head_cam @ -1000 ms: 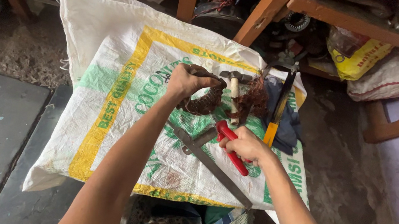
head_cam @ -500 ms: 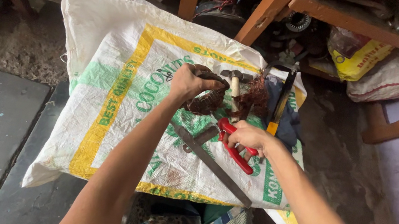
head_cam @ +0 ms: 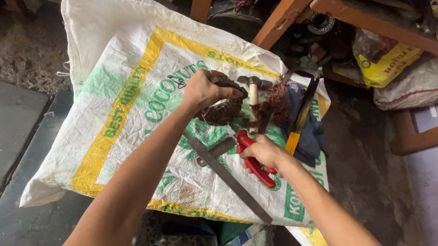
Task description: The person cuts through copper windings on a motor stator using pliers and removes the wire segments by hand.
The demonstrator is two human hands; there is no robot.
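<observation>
Flat metal bar (head_cam: 228, 176) lies nearest you on woven sack (head_cam: 122, 67), long axis running diagonally from upper left to lower right. Your right hand (head_cam: 264, 151) closed around red-handled pliers (head_cam: 253, 159), handles pointing back toward you, jaws hidden from view. Just beyond, your left hand (head_cam: 204, 88) grips brown wire coil (head_cam: 223, 109), up and left of pliers, close. Farther: hammer (head_cam: 255, 88), yellow-handled tool (head_cam: 300, 118), wooden bench leg (head_cam: 290, 8).

- big white woven sack (head_cam: 135, 98) spread flat, basically the work mat
- hammer (head_cam: 255, 92) near the sack's far edge
- long metal try square (head_cam: 228, 174) across its middle
- dark blue cloth (head_cam: 312, 126) on the sack's right side, with a yellow-handled tool (head_cam: 299, 121) lying on it
</observation>
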